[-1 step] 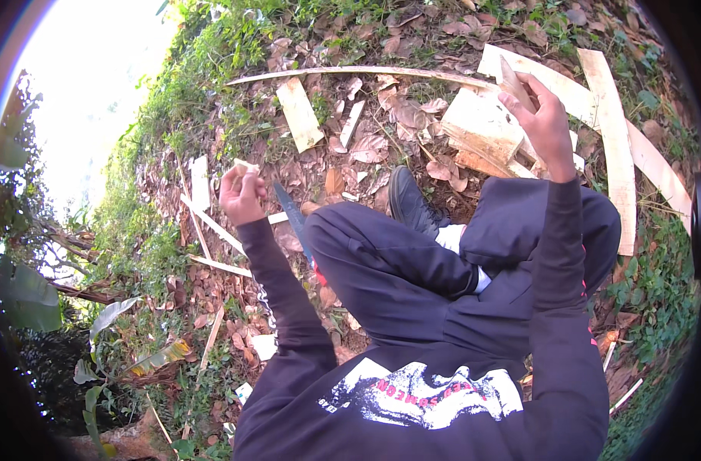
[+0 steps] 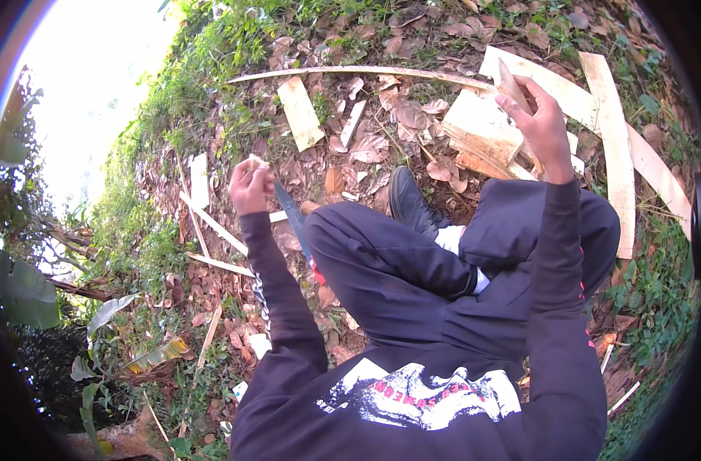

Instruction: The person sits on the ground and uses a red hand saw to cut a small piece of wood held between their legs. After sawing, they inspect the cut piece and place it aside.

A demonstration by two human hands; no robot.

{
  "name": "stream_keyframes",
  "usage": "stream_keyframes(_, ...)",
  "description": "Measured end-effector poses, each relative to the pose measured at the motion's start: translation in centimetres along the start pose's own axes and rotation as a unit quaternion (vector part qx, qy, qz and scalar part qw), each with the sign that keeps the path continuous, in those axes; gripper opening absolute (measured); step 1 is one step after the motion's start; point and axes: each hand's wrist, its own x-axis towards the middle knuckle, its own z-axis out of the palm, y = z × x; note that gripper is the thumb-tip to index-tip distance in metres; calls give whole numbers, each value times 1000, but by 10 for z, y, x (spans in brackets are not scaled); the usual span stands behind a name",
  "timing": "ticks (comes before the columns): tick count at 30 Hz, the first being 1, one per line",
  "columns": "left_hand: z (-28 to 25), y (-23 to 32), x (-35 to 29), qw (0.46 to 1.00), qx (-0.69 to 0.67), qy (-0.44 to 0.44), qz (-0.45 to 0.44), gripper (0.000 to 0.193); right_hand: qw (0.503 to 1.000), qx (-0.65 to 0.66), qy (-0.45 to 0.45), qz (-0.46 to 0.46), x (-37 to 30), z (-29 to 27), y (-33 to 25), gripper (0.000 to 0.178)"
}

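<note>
My left hand (image 2: 251,188) is raised to the left of my knee, its fingers pinched on a small pale piece (image 2: 258,161) that could be wood; most of it is hidden by the fingers. My right hand (image 2: 545,127) is held above the right knee, fingers and thumb closed round a short wooden piece (image 2: 510,83) with a pointed upper end. Below the left hand, a saw (image 2: 293,217) lies on the ground beside my knee, its dark blade slanting toward a red handle partly covered by my leg.
I sit cross-legged on leaf-strewn ground. Beyond my right hand are a thick wooden block (image 2: 485,127) and long boards (image 2: 613,154). A thin strip (image 2: 366,70) runs across the far side, near a short board (image 2: 300,114). Narrow sticks (image 2: 214,224) lie at left, with plants (image 2: 139,253) beyond.
My left hand has shifted a little to the right and up, and its wrist has turned with the pale piece still pinched. My right hand has barely moved.
</note>
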Motion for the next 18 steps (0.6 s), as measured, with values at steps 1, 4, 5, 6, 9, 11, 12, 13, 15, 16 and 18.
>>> stream_keyframes(1, -32, -66, 26, 878, 478, 19, -2, 56, 998, 49, -32, 28, 0, 15, -1, 44)
stream_keyframes(4, 13, -108, 54, 955, 295, 22, -33, 57, 993, 102, -41, 52, -4, 23, 15, 40)
stream_keyframes(5, 36, -111, 60, 986, 130, -36, -95, 40, 990, 120, -46, 51, -9, 25, 18, 38)
stream_keyframes(6, 56, -122, 71, 984, 134, -68, -90, 30, 985, 143, -63, 75, -12, 25, 15, 33)
stream_keyframes(9, 126, -139, 99, 980, 116, -134, -92, 30, 976, 169, -72, 119, -19, 18, 19, 31)
stream_keyframes(11, 123, -198, 127, 945, 288, -150, 41, 41, 972, 172, -85, 136, -21, 28, 18, 30)
stream_keyframes(12, 154, -195, 129, 929, 321, -172, 58, 43, 975, 153, -76, 143, -21, 22, 20, 30)
stream_keyframes(13, 179, -189, 127, 911, 358, -192, 77, 45, 977, 138, -69, 149, -21, 18, 22, 30)
stream_keyframes(15, 185, -210, 127, 862, 464, -138, 152, 46, 975, 143, -67, 158, -19, 27, 23, 26)
stream_keyframes(16, 196, -211, 125, 846, 502, -156, 87, 47, 974, 139, -68, 167, -17, 27, 26, 24)
stream_keyframes(18, 209, -213, 128, 821, 547, -138, 88, 45, 974, 138, -65, 168, -15, 30, 29, 20)
